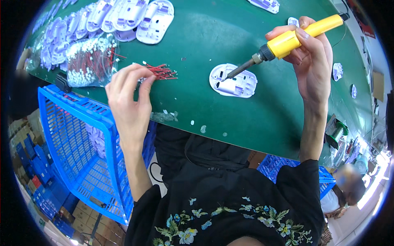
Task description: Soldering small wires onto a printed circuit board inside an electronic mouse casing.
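My right hand [314, 61] grips a yellow soldering iron [289, 43], its metal tip slanting down to the left. The tip is over a white oval plastic shell [243, 84] lying on the green table; I cannot tell whether they touch. My left hand [129, 92] is at a small pile of red wires [162, 72], thumb and fingertips pinched together on them. How many wires are between the fingers is hidden. Just beyond that hand lies a clear plastic bag [91, 61] full of red wires with white connectors.
Several similar white shells [154, 22] are stacked at the far left. A blue plastic basket [78, 156] stands against the table's near left edge. On the right are a solder spool [337, 133] and small white parts [337, 71]. Another person [349, 184] sits at the lower right.
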### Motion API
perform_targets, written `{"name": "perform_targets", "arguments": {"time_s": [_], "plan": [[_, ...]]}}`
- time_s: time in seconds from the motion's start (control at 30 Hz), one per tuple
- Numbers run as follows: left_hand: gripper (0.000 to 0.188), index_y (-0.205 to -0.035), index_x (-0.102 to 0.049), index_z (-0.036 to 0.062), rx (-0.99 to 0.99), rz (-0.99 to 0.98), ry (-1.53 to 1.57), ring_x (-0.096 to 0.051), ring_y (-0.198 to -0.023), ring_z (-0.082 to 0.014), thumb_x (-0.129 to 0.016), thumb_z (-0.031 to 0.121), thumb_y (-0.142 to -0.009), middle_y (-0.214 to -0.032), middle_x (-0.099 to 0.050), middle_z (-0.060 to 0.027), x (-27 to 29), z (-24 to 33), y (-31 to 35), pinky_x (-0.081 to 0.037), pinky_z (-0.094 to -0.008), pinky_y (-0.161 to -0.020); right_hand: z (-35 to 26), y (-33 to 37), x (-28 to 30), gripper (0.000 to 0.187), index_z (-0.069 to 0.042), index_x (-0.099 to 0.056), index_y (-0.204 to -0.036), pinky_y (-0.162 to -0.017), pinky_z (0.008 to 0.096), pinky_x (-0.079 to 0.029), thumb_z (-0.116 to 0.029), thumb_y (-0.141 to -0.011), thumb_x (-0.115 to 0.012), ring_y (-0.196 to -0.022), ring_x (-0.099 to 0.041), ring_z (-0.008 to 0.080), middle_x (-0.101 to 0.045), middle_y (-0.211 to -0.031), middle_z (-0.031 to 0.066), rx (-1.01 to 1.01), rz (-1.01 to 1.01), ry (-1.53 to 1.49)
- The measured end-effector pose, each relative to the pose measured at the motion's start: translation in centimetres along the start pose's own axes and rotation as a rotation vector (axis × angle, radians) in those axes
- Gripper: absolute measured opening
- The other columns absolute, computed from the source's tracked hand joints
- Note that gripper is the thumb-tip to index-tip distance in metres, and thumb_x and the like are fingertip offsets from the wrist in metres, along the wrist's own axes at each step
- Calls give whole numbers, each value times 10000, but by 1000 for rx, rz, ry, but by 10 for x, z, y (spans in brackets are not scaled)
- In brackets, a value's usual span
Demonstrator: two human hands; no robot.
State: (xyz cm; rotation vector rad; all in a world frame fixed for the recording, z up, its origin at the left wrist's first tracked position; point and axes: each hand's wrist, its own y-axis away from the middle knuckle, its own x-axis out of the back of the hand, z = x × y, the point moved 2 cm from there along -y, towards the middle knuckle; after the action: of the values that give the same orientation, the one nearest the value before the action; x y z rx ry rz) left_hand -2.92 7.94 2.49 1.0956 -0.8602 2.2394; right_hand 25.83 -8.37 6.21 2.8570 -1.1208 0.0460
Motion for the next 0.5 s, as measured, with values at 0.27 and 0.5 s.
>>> {"name": "perform_targets", "arguments": {"time_s": [0.27, 0.5], "plan": [[132, -1036, -756, -2, 573, -205, 716, -684, -678, -115, -765, 22, -906, -884, -725, -76, -20, 57, 33, -519, -241, -612, 21, -7, -6, 235, -112, -463, -1144, -758, 279, -511, -267, -1007, -575, -853, -671, 129, -750, -1061, 219, -47, -165, 62], [176, -1117, -725, -5, 633, -261, 765, -675, -717, -78, -721, 116, -989, -899, -722, -53, -44, 69, 43, -488, -200, -612, 14, 3, -26, 255, -89, -430, -1116, -703, 269, -571, -113, -944, -617, -782, -708, 228, -724, -950, 256, -24, -164, -174]]}}
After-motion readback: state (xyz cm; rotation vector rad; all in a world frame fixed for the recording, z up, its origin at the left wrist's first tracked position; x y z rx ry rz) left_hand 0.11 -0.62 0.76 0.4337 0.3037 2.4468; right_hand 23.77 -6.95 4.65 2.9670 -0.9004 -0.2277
